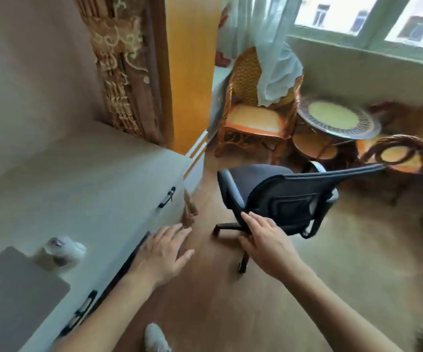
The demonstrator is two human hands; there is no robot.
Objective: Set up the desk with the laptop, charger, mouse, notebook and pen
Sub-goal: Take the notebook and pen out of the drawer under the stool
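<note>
A closed grey laptop [15, 293] lies at the near left of the white desk [83, 189]. Beside it, further along the desk, sits a white charger [64, 250] with its cable bundled. My left hand [163, 252] hovers with fingers spread, just off the desk's front edge, holding nothing. My right hand [263, 240] reaches forward with straight fingers toward the back of a black office chair [284, 196]; whether it touches the chair is unclear. No mouse, notebook or pen shows in this view.
The desk front has drawers with black handles [166, 198]. A brown curtain [126, 72] hangs behind the desk's far end. Rattan chairs [256, 107] and a round glass table [337, 119] stand by the window. My shoe [156, 339] is on the wooden floor.
</note>
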